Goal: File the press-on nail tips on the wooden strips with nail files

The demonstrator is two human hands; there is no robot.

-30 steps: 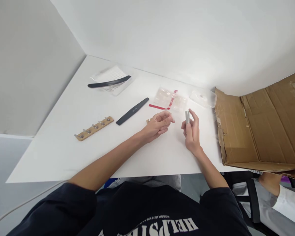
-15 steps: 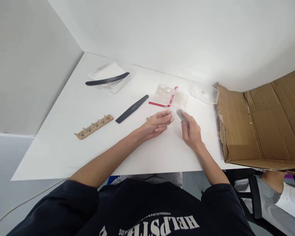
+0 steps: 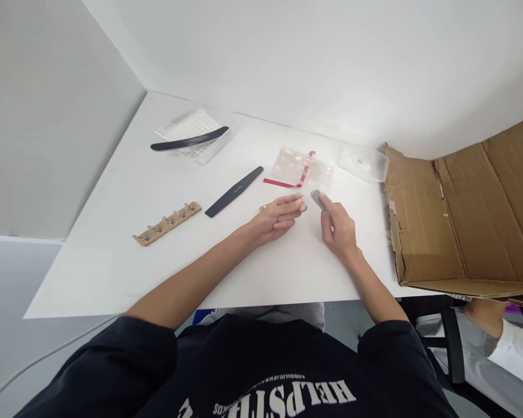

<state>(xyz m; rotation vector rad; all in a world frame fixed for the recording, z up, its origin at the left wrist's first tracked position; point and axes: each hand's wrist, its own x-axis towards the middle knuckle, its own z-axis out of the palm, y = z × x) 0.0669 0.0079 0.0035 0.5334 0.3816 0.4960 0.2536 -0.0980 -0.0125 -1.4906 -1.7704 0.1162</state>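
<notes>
Closing in on the left hand (image 3: 279, 217) since the earlier frame, the right hand (image 3: 339, 227) is pinching a small grey buffer block (image 3: 318, 200), tilted down just beside the left fingertips (image 3: 301, 203), which are curling loosely; whether they are holding anything is hard to tell. Across the white table (image 3: 113, 273), a wooden rack (image 3: 167, 224) with five hooks and one black nail file (image 3: 234, 191) are lying left of the hands. A second black nail file (image 3: 189, 138) is resting on a clear grid tray (image 3: 203, 123) at upper left. Farther ahead are one clear blister tray (image 3: 290, 164) with a red strip (image 3: 281, 183) and one clear plastic box (image 3: 361, 165), while one open cardboard box (image 3: 436, 232) is standing at right.
</notes>
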